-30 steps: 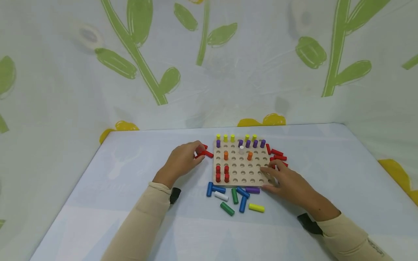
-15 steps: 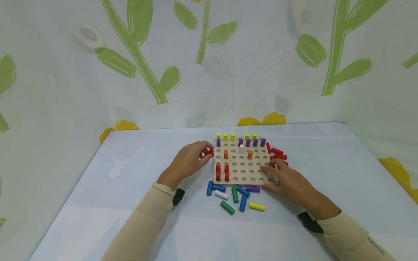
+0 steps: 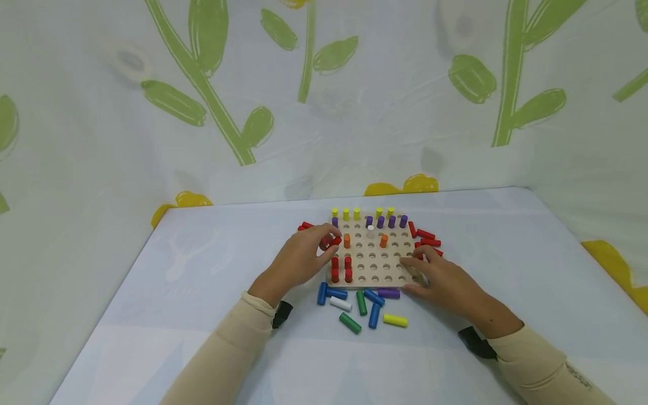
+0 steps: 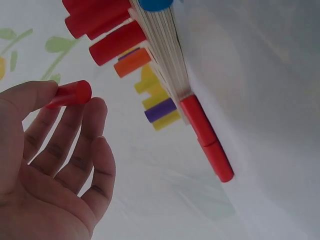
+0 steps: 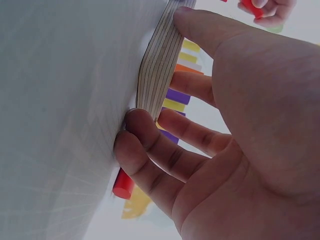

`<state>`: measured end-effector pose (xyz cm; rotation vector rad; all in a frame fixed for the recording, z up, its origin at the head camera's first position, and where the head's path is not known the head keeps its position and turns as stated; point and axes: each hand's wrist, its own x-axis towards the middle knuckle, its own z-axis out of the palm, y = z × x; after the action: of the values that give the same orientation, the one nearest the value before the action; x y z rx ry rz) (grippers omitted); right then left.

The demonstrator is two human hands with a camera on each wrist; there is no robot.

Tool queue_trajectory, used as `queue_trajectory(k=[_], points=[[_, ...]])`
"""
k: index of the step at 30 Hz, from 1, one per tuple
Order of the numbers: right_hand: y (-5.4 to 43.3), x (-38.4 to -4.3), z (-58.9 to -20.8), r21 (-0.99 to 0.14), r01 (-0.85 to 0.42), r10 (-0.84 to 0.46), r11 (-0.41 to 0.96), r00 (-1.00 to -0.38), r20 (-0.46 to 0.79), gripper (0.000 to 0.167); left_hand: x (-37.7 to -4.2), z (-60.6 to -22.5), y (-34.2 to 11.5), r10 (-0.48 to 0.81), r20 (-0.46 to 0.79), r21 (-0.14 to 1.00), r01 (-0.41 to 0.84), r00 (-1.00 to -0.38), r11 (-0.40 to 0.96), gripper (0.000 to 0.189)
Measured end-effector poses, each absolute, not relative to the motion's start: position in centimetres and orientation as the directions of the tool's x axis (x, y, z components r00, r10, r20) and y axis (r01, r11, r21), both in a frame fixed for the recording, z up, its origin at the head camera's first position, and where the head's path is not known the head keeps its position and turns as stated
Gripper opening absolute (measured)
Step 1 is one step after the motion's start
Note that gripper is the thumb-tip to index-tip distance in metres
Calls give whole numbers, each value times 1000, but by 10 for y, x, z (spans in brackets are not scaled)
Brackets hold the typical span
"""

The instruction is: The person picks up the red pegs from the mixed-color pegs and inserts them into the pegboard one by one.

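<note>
Red peg sits in the left hand's narrow grip by the pegboard's left edge in the head view; the right hand holds the pegboard's near right corner, presumably steadying it. In the left wrist view, the red peg's pinched end is hidden, the other perhaps left clear for placing. In the right wrist view, fingers partly hide standing pegs beyond the pegboard's edge.

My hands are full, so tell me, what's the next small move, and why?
I'd probably lower the red peg into a free hole beside the four standing red pegs, matching their colour: the left grip pinches it above the board, not yet in a hole, while the right grip holds the board's corner.
</note>
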<state>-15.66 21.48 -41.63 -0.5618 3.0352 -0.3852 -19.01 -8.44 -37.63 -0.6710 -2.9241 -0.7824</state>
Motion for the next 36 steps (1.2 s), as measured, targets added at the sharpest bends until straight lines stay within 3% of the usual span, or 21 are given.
queue_trajectory(k=[36], points=[[215, -154, -416, -226, -356, -357, 907, -933, 36, 64, -177, -388, -60, 517, 258, 434, 576, -816, 693, 27]])
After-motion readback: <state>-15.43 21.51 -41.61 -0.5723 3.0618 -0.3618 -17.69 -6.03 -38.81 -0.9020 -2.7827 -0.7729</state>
